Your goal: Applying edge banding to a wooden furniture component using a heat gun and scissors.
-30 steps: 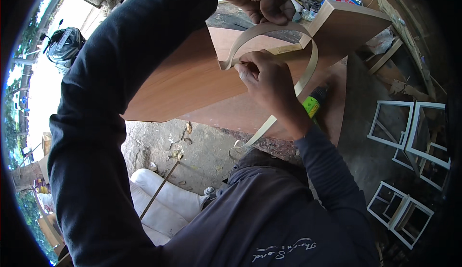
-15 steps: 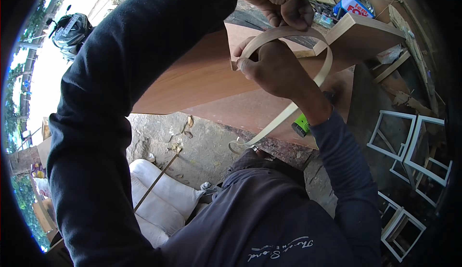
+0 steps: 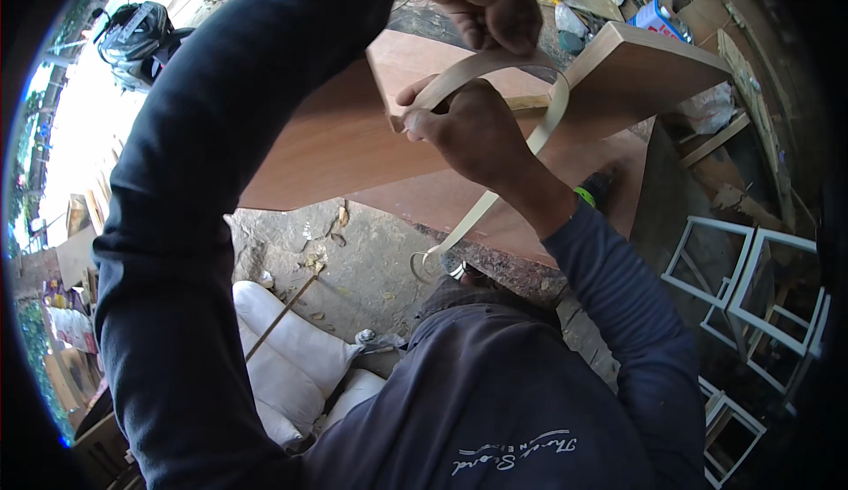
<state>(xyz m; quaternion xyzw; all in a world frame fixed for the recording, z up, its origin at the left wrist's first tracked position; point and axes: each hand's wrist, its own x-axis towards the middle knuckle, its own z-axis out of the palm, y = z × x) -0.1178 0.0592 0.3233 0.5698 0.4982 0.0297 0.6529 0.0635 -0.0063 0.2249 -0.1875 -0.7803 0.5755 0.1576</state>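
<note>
Gripping a pale edge-banding strip (image 3: 495, 66), my left hand (image 3: 486, 0) pinches its upper end above the brown wooden board (image 3: 336, 150). My right hand (image 3: 468, 132) is closed on the same strip lower down, pressing it at the board's edge. The strip arcs between my hands, loops right, then trails down to a curled end near the concrete floor (image 3: 353, 260). White frames (image 3: 751, 287) lie at right.

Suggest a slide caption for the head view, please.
Both hands, left hand and right hand, bend a pale edging strip over a brown board.
</note>
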